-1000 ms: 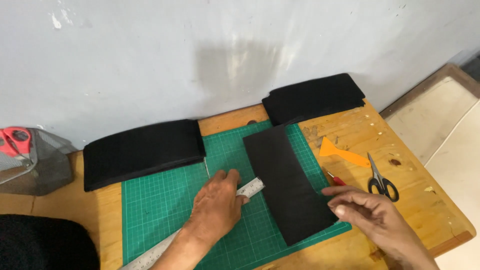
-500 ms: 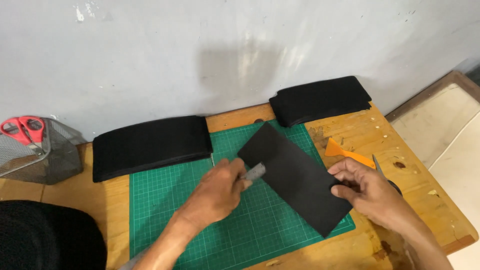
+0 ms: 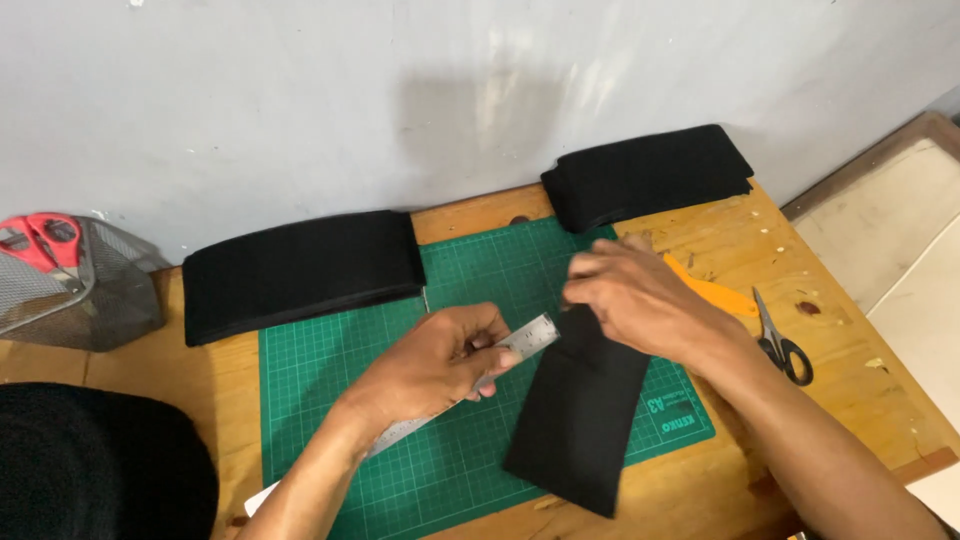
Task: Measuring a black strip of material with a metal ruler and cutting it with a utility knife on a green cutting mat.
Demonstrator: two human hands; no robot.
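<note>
Far left: wire mesh basket (image 3: 85, 295) on the wooden table (image 3: 850, 400), red-handled scissors (image 3: 40, 238) lying in it. Next, a long stack of black sheets (image 3: 300, 272) lies along the back edge of the green cutting mat (image 3: 340, 400), partly overlapping it. Left hand (image 3: 435, 365) is over the mat centre, fingers closed around a steel ruler (image 3: 525, 340); the ruler runs diagonally, its far end sticking out past the fingers toward the upper right, its near end down beside the wrist. Just right of it, a single black sheet (image 3: 580, 420) lies tilted on the mat, its lower end hanging over the mat's front edge onto the wood. Right hand (image 3: 635, 295) rests on the sheet's upper end, fingers bent over it; pinching or merely pressing, cannot tell. Behind, second stack of black sheets (image 3: 650, 172) by the wall. Right of the hand: orange tool (image 3: 715, 293), then black-handled scissors (image 3: 780, 340) on bare wood.
</note>
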